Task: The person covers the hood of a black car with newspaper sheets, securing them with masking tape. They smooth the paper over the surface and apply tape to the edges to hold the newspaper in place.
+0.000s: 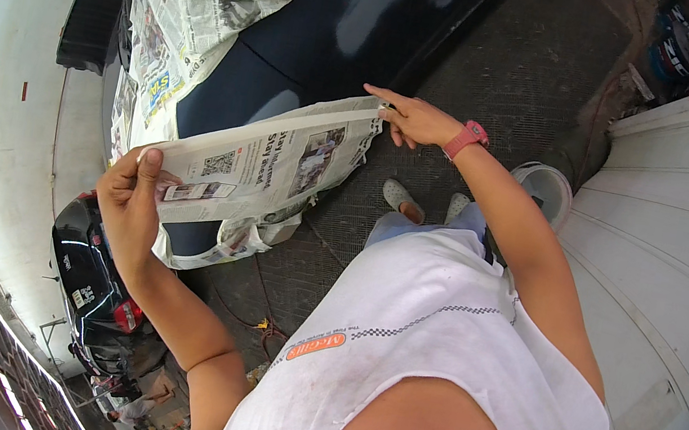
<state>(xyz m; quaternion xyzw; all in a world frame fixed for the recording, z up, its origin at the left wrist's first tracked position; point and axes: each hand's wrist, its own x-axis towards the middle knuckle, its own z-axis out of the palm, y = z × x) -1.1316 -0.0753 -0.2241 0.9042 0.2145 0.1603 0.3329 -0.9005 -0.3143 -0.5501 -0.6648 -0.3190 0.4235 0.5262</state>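
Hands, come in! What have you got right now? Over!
Left hand pinching one end of newspaper sheet. Right hand holding the other end, where the tape strip ends. Sheet stretched above dark car panel. Nothing between.

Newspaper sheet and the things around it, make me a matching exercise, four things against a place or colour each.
Things:
1. newspaper sheet
2. watch
3. bucket
4. motorcycle

Matches:
A. pink, on the right wrist
B. white, on the floor right of the feet
C. held stretched between left hand and right hand
D. black, parked lower left

Pairs: 1-C, 2-A, 3-B, 4-D
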